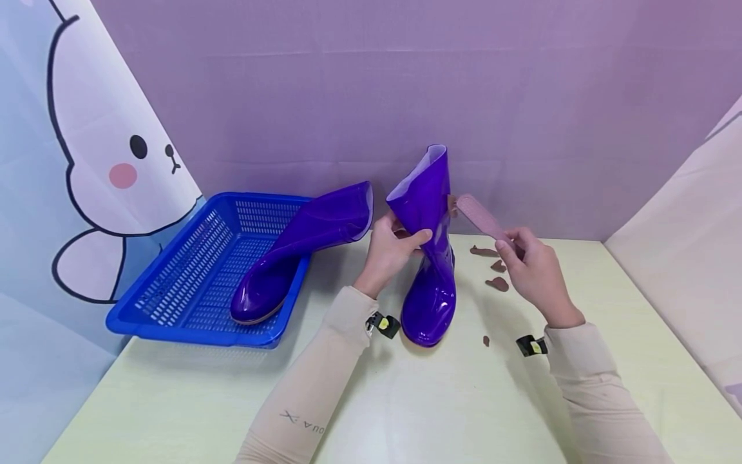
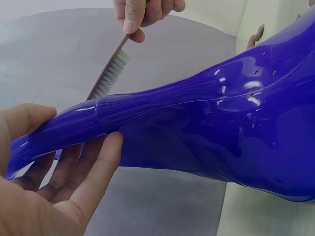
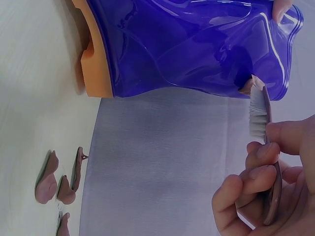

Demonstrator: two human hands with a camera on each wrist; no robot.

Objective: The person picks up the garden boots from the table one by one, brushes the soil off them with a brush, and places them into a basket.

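A shiny purple rain boot (image 1: pixel 430 299) stands on its sole on the table, its open top leaning toward the back. My left hand (image 1: pixel 388 251) grips the upper shaft, thumb in front and fingers behind. In my right hand (image 1: pixel 538 278) is a brush (image 1: pixel 480 216) with a pinkish-brown handle and pale bristles (image 3: pixel 257 113), held by the handle. The bristle end is right at a brown, mud-like patch (image 3: pixel 247 86) on the right side of the shaft. Small brown specks (image 2: pixel 253 93) dot the boot lower down in the left wrist view.
To the left, a blue plastic basket (image 1: pixel 191 332) holds a second purple boot (image 1: pixel 290 245), its shaft jutting over the rim. Several brown clumps (image 1: pixel 497 283) lie on the pale table (image 1: pixel 417 406) right of the standing boot. A purple cloth backdrop (image 1: pixel 324 96) rises behind.
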